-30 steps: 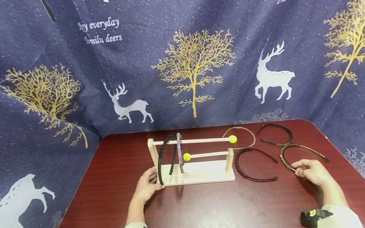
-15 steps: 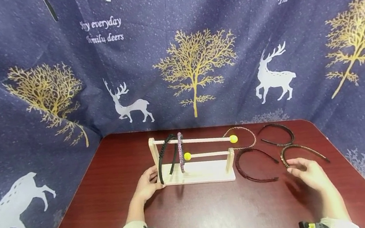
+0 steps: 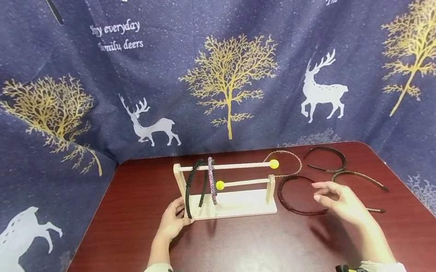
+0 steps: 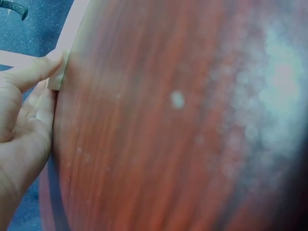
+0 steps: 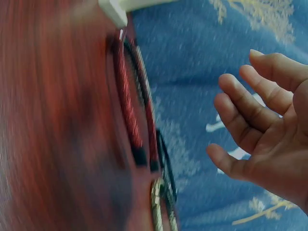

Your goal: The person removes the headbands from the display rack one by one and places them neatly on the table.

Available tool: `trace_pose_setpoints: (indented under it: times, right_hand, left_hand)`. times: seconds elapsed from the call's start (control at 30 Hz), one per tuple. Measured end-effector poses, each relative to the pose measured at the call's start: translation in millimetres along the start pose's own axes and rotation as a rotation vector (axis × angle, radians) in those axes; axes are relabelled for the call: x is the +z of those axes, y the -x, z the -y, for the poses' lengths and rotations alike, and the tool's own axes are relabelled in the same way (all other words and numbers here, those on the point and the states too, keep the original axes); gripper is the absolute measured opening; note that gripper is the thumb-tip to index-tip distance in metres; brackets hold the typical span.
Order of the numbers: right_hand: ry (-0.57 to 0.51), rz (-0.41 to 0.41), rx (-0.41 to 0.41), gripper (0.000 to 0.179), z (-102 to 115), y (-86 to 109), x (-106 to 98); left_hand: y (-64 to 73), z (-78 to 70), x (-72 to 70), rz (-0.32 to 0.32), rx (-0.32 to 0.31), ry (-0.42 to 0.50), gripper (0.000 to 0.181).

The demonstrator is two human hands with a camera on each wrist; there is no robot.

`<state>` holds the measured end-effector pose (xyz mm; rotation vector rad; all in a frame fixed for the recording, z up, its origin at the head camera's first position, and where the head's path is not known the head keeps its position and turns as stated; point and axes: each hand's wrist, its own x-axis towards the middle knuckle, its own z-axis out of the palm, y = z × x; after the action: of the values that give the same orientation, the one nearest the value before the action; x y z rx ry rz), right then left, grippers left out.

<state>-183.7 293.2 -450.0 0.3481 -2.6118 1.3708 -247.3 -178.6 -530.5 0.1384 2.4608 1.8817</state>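
Note:
My left hand (image 3: 173, 220) holds the left end of a pale wooden headband stand (image 3: 232, 204), thumb against the base; the left wrist view shows thumb and fingers (image 4: 33, 72) pinching its corner. On the upper bar hang a black headband (image 3: 189, 191) and a pink-purple glittery headband (image 3: 212, 181). My right hand (image 3: 342, 202) is raised over the table, holding nothing, fingers apart in the right wrist view. It partly covers a gold-brown headband (image 3: 359, 174) and comes near the end of a dark red headband (image 3: 285, 198); both lie on the table.
Behind them lie a thin beaded headband (image 3: 299, 162) and another black headband (image 3: 340, 156). Yellow balls cap the upper bar (image 3: 274, 164) and the lower bar (image 3: 220, 185). A dark blue patterned cloth (image 3: 191, 65) hangs behind the red-brown table (image 3: 226, 255).
My right hand has left the gold-brown headband and moved left and up, towards the dark red headband. My left hand keeps its hold on the stand. The view has shifted slightly.

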Motion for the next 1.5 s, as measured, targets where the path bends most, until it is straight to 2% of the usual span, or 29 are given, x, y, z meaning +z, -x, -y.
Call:
trace_pose_setpoints:
  times: [0.2, 0.33, 0.43, 0.53, 0.83, 1.0, 1.13, 1.5]
  right_hand:
    - [-0.088, 0.024, -0.073, 0.031, 10, -8.6, 17]
    - [-0.153, 0.039, -0.079, 0.032, 26, -11.6, 28]
    - [-0.170, 0.051, -0.068, 0.032, 42, -13.3, 36]
    - [-0.202, 0.065, -0.075, 0.031, 51, -15.3, 44]
    - [-0.321, 0.090, -0.163, 0.037, 68, -27.8, 74]
    - [-0.398, 0.108, -0.166, 0.040, 76, -33.4, 89]
    - [-0.446, 0.137, -0.169, 0.042, 84, -38.4, 102]
    - [-0.542, 0.217, -0.117, 0.043, 101, -48.5, 135]
  left_hand:
    - [-0.4, -1.9, 0.0, -0.001, -0.009, 0.030, 0.073]
    - [3.7, -13.8, -0.4, 0.011, -0.011, 0.026, 0.074]
    - [2.5, -14.0, -0.1, 0.010, -0.014, 0.021, 0.073]
    - [-2.9, -3.2, 0.7, -0.001, -0.014, 0.016, 0.074]
    - [-4.2, -4.4, 0.6, -0.004, 0.021, 0.029, 0.075]
    - [-4.7, -5.3, 0.7, 0.005, -0.003, 0.032, 0.075]
    - [-5.8, -5.2, 0.4, 0.006, 0.001, 0.021, 0.075]
    - [-7.9, -3.2, -0.7, -0.006, -0.005, 0.014, 0.075]
